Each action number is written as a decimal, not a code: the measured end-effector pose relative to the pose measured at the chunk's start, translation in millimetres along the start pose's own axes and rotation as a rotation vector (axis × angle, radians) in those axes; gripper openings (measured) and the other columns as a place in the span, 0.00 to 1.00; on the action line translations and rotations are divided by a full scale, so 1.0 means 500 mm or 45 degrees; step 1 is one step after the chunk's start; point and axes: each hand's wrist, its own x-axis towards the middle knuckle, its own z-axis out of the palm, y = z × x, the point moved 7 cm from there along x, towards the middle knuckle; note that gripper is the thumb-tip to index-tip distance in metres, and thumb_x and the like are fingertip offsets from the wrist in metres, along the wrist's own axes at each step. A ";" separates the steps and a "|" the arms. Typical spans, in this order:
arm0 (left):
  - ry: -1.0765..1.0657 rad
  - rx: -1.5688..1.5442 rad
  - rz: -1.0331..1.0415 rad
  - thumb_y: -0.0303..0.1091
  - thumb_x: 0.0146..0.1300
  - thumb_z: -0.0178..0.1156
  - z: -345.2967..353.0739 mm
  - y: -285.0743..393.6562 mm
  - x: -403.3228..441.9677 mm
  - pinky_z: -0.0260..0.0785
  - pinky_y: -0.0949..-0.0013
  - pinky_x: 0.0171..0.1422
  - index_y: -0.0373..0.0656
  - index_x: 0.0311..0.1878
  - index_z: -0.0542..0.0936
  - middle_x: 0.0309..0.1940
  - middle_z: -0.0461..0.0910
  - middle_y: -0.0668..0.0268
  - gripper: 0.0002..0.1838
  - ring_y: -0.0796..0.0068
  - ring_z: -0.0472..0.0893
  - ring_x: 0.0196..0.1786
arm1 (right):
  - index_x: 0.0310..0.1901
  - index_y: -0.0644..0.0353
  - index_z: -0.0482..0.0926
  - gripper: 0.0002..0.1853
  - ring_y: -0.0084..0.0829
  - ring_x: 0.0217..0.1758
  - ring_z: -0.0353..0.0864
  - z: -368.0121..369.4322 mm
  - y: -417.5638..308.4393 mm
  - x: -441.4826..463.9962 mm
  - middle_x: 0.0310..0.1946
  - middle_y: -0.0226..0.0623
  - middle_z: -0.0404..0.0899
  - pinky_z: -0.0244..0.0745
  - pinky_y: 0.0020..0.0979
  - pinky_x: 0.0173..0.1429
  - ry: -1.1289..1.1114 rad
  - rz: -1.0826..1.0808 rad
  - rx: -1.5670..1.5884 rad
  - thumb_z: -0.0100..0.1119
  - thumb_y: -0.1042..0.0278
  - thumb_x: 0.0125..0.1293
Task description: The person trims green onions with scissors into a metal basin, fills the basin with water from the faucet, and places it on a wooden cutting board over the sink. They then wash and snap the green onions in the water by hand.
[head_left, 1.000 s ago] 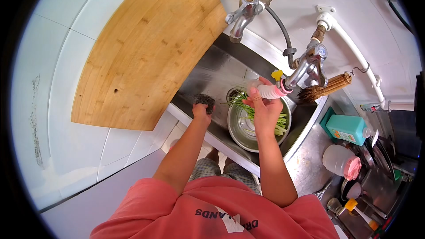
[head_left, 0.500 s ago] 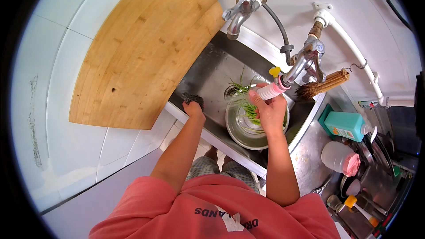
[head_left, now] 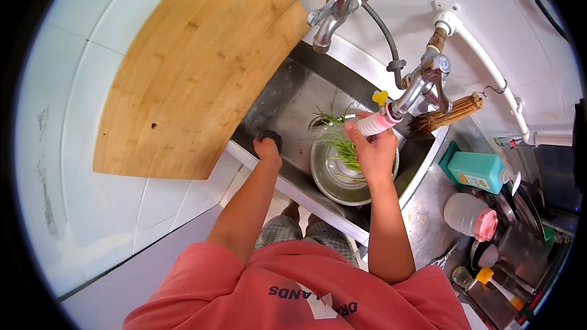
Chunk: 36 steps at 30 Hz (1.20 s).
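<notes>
My left hand [head_left: 267,148] is closed on a dark scouring pad [head_left: 269,137] low in the left part of the steel sink [head_left: 293,95]. My right hand [head_left: 374,146] grips the pink and white hose nozzle [head_left: 374,124] on the right tap [head_left: 428,76]. Below the nozzle stands a round metal bowl [head_left: 327,185], with cut green stalks [head_left: 347,154] in it. Some thin green leaves [head_left: 330,118] hang over the bowl's far left rim, by the drain. My right hand hides part of the bowl.
A large wooden board [head_left: 195,73] covers the sink's left side. A second tap [head_left: 331,18] juts from the wall. Right of the sink are a bundled stick brush [head_left: 449,115], a teal bottle [head_left: 476,171], a plastic jar [head_left: 468,215] and several utensils.
My left hand has moved left and slightly down with the scouring pad. The nozzle in my right hand has swung so that it points down more, toward the left of the bowl.
</notes>
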 end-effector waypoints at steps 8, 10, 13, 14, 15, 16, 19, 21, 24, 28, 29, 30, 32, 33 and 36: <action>-0.549 1.942 0.587 0.28 0.52 0.50 0.113 0.088 0.002 0.64 0.59 0.57 0.38 0.54 0.68 0.52 0.69 0.49 0.23 0.53 0.70 0.56 | 0.34 0.64 0.77 0.13 0.19 0.18 0.65 -0.008 -0.007 0.001 0.19 0.30 0.72 0.61 0.23 0.23 -0.042 0.023 -0.155 0.67 0.67 0.48; -0.508 2.314 1.285 0.31 0.51 0.53 0.163 0.095 -0.025 0.64 0.60 0.57 0.41 0.51 0.72 0.51 0.71 0.50 0.20 0.57 0.71 0.56 | 0.35 0.64 0.77 0.14 0.18 0.18 0.66 -0.009 -0.010 -0.001 0.20 0.30 0.72 0.61 0.22 0.23 -0.028 0.012 -0.107 0.67 0.67 0.48; -1.098 2.643 0.619 0.32 0.51 0.54 0.145 -0.035 -0.042 0.66 0.59 0.55 0.41 0.45 0.77 0.49 0.75 0.54 0.16 0.58 0.74 0.52 | 0.35 0.64 0.77 0.14 0.17 0.18 0.66 -0.004 -0.001 -0.002 0.20 0.29 0.72 0.61 0.21 0.23 -0.014 0.075 -0.028 0.67 0.67 0.48; -1.165 2.706 0.426 0.31 0.51 0.55 0.129 -0.083 -0.027 0.66 0.59 0.54 0.40 0.43 0.78 0.48 0.75 0.56 0.15 0.58 0.75 0.50 | 0.36 0.64 0.77 0.15 0.17 0.18 0.66 -0.003 -0.001 0.000 0.20 0.28 0.72 0.61 0.20 0.23 -0.008 0.007 -0.004 0.67 0.68 0.48; -1.230 2.757 0.234 0.31 0.50 0.55 0.120 -0.141 -0.003 0.67 0.59 0.53 0.39 0.42 0.78 0.47 0.76 0.58 0.14 0.59 0.77 0.47 | 0.36 0.64 0.77 0.15 0.17 0.18 0.66 -0.004 0.005 0.001 0.20 0.28 0.72 0.61 0.20 0.23 -0.001 0.010 -0.013 0.67 0.68 0.48; -1.244 2.756 0.238 0.31 0.50 0.55 0.132 -0.181 0.016 0.67 0.59 0.53 0.39 0.42 0.78 0.47 0.76 0.58 0.14 0.59 0.77 0.47 | 0.36 0.64 0.77 0.14 0.17 0.18 0.66 -0.007 0.001 0.001 0.20 0.28 0.72 0.61 0.20 0.23 0.002 -0.043 -0.063 0.67 0.68 0.48; -2.002 2.372 1.010 0.27 0.47 0.55 0.169 -0.368 0.103 0.69 0.64 0.48 0.41 0.40 0.79 0.39 0.79 0.57 0.14 0.62 0.78 0.41 | 0.37 0.65 0.77 0.14 0.16 0.19 0.66 -0.007 -0.015 0.000 0.20 0.27 0.71 0.61 0.18 0.23 -0.011 -0.020 -0.138 0.67 0.70 0.49; -1.255 1.382 0.479 0.23 0.44 0.52 0.197 -0.161 0.052 0.67 0.65 0.50 0.44 0.37 0.79 0.35 0.78 0.54 0.15 0.60 0.77 0.41 | 0.36 0.65 0.77 0.13 0.16 0.20 0.67 -0.002 -0.012 0.000 0.21 0.27 0.71 0.62 0.18 0.24 -0.001 0.044 0.039 0.67 0.71 0.49; -0.665 1.797 1.221 0.31 0.44 0.63 0.205 0.068 0.083 0.63 0.61 0.58 0.48 0.49 0.73 0.56 0.65 0.57 0.24 0.57 0.67 0.55 | 0.38 0.66 0.76 0.14 0.15 0.21 0.67 0.002 -0.011 -0.004 0.22 0.26 0.71 0.62 0.18 0.24 0.016 0.046 0.062 0.66 0.71 0.50; -0.463 2.480 0.809 0.36 0.56 0.53 0.158 0.086 0.158 0.60 0.64 0.61 0.47 0.63 0.60 0.63 0.58 0.57 0.30 0.60 0.62 0.62 | 0.39 0.68 0.75 0.15 0.15 0.22 0.68 0.001 -0.008 -0.005 0.23 0.27 0.71 0.63 0.18 0.25 0.059 0.037 0.085 0.66 0.71 0.50; -0.338 2.197 0.643 0.38 0.58 0.51 0.130 0.056 0.226 0.60 0.63 0.61 0.46 0.63 0.59 0.64 0.57 0.57 0.29 0.60 0.63 0.62 | 0.39 0.68 0.76 0.15 0.15 0.22 0.68 0.001 -0.006 -0.005 0.23 0.28 0.71 0.63 0.18 0.25 0.068 0.022 0.110 0.66 0.70 0.50; -0.256 2.068 0.522 0.39 0.59 0.49 0.116 0.047 0.242 0.59 0.63 0.62 0.45 0.64 0.59 0.64 0.57 0.56 0.28 0.59 0.63 0.62 | 0.39 0.68 0.76 0.15 0.15 0.22 0.68 0.000 -0.006 -0.003 0.23 0.28 0.71 0.63 0.18 0.25 0.062 0.028 0.108 0.66 0.70 0.50; -0.273 2.287 0.325 0.41 0.62 0.45 0.105 0.006 0.259 0.59 0.62 0.62 0.43 0.64 0.58 0.64 0.57 0.56 0.28 0.58 0.63 0.62 | 0.38 0.68 0.76 0.15 0.15 0.23 0.68 0.005 -0.007 -0.002 0.23 0.28 0.71 0.64 0.18 0.26 -0.006 0.063 0.133 0.66 0.70 0.51; -0.345 2.509 0.249 0.41 0.63 0.44 0.107 -0.007 0.247 0.59 0.62 0.62 0.41 0.64 0.58 0.64 0.57 0.56 0.27 0.58 0.63 0.62 | 0.38 0.68 0.76 0.15 0.15 0.23 0.68 0.007 -0.008 -0.003 0.23 0.28 0.71 0.64 0.18 0.26 -0.003 0.059 0.140 0.66 0.70 0.51; -0.699 2.813 0.420 0.46 0.61 0.45 0.135 -0.117 0.249 0.50 0.56 0.67 0.39 0.63 0.61 0.65 0.52 0.50 0.30 0.51 0.53 0.67 | 0.38 0.69 0.76 0.15 0.17 0.23 0.70 0.001 -0.007 -0.005 0.24 0.29 0.73 0.67 0.19 0.27 0.015 0.110 0.127 0.67 0.70 0.50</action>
